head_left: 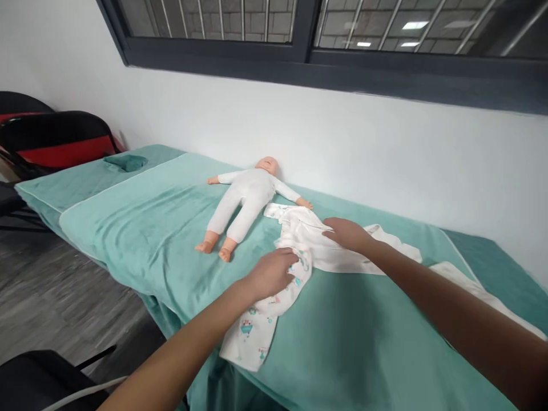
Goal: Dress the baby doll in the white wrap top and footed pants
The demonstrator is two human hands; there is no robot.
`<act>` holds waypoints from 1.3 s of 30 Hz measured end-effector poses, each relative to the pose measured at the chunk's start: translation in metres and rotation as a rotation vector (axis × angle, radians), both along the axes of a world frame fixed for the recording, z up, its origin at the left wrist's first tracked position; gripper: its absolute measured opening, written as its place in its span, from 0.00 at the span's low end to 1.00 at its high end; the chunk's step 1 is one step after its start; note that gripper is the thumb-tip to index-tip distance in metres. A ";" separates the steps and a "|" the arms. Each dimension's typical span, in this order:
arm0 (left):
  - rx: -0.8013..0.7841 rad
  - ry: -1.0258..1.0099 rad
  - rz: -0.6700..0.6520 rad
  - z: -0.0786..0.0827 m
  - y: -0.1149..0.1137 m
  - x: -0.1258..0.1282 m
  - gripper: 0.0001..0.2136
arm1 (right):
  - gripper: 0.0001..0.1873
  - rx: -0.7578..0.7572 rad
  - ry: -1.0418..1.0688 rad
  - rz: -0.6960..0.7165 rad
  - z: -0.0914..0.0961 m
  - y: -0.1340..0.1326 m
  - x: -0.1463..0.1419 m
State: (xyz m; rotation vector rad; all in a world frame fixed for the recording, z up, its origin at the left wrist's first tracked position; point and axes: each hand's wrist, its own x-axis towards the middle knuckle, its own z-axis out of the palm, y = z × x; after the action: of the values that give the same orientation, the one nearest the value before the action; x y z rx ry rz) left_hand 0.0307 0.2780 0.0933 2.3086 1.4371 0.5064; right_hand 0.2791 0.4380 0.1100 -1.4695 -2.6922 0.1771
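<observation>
A white baby garment (329, 257) with a small coloured print lies spread on the green-covered bed, one printed part (257, 334) hanging towards the near edge. My left hand (274, 273) has its fingers curled into the printed fabric on the near side. Further right, my right hand (346, 233) pinches the plain white fabric at the upper side; its fingertips are partly hidden in the cloth. Just beyond the garment a baby doll (252, 191) in a white body lies on its back, head towards the wall, arms spread. Its hand lies near the garment's far end.
Another white cloth (466, 277) lies at the right, partly behind my right forearm. The green bed cover (128, 211) has a face-hole flap (125, 163) at its left end. Black and red chairs (64, 142) stand left; a dark seat (43, 379) is at lower left. A wall and window lie behind.
</observation>
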 end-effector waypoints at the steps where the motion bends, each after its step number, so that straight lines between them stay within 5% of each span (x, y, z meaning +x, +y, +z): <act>1: 0.094 0.003 -0.079 0.005 -0.006 0.009 0.07 | 0.15 0.019 -0.012 0.041 0.009 -0.017 -0.002; 4: 0.359 0.019 -0.155 0.019 -0.023 0.034 0.14 | 0.12 0.113 -0.058 0.187 0.043 -0.071 -0.005; 10: 0.665 -0.124 -0.052 0.041 -0.035 0.069 0.11 | 0.11 0.204 0.029 0.285 0.104 -0.155 0.020; 14: 0.553 -0.311 -0.036 0.063 -0.034 0.082 0.16 | 0.14 0.287 -0.100 0.361 0.128 -0.193 0.040; 19: 0.304 -0.022 -0.283 0.090 -0.041 0.092 0.08 | 0.21 0.345 -0.323 0.385 0.145 -0.225 0.049; 22: 0.412 0.149 -0.210 0.096 -0.045 0.093 0.06 | 0.19 0.305 -0.303 0.302 0.148 -0.233 0.054; 30: 0.467 0.298 0.376 0.112 -0.048 0.079 0.10 | 0.18 0.072 -0.034 -0.217 0.142 -0.223 0.070; 33: 0.453 0.216 0.474 0.117 -0.048 0.075 0.12 | 0.19 -0.019 0.057 -0.327 0.129 -0.216 0.074; 39: 0.290 -0.206 0.494 0.116 -0.047 0.072 0.07 | 0.23 -0.062 0.466 -0.236 0.073 -0.210 0.057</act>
State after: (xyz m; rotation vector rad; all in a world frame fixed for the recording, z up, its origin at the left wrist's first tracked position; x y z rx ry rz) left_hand 0.1031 0.2307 0.2090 2.0063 1.9324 1.1223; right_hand 0.3362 0.2280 0.1831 -1.5195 -2.1494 0.5196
